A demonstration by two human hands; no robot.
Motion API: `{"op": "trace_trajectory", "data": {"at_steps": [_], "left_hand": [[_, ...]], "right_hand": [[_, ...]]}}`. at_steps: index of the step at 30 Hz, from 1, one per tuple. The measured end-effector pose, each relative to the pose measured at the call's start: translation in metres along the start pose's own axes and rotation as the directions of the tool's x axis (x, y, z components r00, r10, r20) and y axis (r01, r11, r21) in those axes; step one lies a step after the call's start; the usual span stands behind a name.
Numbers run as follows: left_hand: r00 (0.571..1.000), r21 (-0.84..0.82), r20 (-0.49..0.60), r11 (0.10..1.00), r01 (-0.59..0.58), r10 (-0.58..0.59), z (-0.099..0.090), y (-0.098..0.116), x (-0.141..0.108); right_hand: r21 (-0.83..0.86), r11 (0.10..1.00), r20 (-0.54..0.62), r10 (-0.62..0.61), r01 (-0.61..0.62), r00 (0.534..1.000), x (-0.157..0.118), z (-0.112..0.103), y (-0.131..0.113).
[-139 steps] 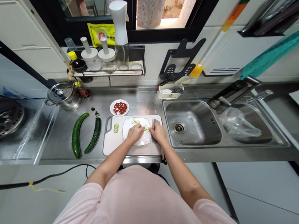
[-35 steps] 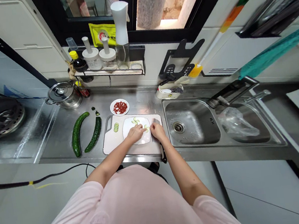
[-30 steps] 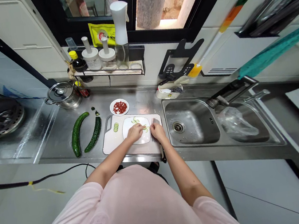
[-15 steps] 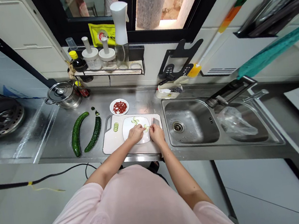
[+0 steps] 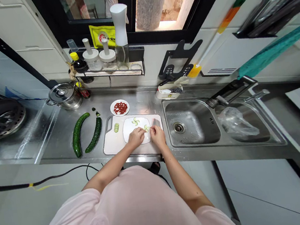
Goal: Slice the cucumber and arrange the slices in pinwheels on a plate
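Cucumber slices (image 5: 146,128) lay on a white plate (image 5: 128,131) atop a cutting board (image 5: 113,147). Head view: left hand (image 5: 136,137) and right hand (image 5: 158,135) met there, fingers together, possibly clamped on a slice, too small to tell. Slices judged thin, limp, slippery; best taken by the edge

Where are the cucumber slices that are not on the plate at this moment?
In the head view, the loose cucumber slices lie on the left part of the pale cutting board, just left of the white plate and below the board's handle.
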State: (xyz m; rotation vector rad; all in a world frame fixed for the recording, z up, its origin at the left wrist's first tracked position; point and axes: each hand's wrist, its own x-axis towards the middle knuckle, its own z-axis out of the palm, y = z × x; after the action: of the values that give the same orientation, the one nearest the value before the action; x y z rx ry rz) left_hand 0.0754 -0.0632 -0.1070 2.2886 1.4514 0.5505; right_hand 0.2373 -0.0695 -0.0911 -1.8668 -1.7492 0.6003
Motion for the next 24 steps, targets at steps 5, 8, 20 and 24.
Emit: {"op": "trace_trajectory", "data": {"at_steps": [5, 8, 20, 24], "left_hand": [[0.998, -0.071, -0.057, 0.997, -0.010, 0.006, -0.008, 0.006, -0.025], [0.996, -0.105, -0.090, 0.994, 0.010, -0.019, -0.013, 0.007, -0.038], [0.809, -0.186, -0.368, 0.889, 0.418, -0.458, -0.045, -0.048, -0.060], [0.724, -0.183, -0.399, 0.822, 0.539, -0.563, -0.054, -0.073, -0.057]], "right_hand": [[0.033, 0.999, -0.026, -0.035, 0.036, 0.999, -0.014, -0.001, -0.002], [0.035, 0.999, -0.013, -0.034, 0.035, 0.999, -0.024, 0.000, -0.004], [0.067, 0.996, 0.013, -0.054, 0.053, 0.998, -0.040, 0.000, -0.003], [0.116, 0.989, -0.038, -0.089, 0.093, 0.995, -0.042, 0.000, -0.004]]}}
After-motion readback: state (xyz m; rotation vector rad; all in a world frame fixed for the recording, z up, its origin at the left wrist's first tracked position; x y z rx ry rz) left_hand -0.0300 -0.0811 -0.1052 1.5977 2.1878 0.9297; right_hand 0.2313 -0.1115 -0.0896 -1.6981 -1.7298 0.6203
